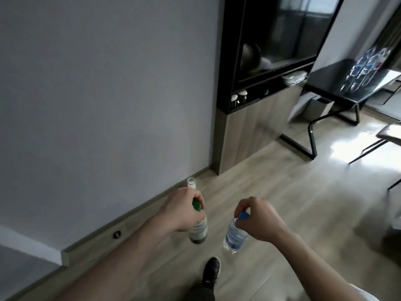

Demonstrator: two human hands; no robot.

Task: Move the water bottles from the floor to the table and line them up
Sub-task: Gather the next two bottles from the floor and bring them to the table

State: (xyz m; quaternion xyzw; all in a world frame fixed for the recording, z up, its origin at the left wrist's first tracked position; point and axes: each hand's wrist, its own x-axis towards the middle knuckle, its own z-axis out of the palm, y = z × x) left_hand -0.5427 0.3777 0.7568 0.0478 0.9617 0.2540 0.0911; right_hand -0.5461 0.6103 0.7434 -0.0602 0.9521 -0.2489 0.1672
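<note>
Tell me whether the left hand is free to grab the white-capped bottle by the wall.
Probably not yet. The left hand is already holding the green-capped bottle by its neck. The white-capped bottle stands just beyond it with nothing between, so the path is open but the hand is full.

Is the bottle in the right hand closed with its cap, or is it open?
Closed. A blue cap sits on the neck of the clear bottle, pinched by the right hand.
</note>
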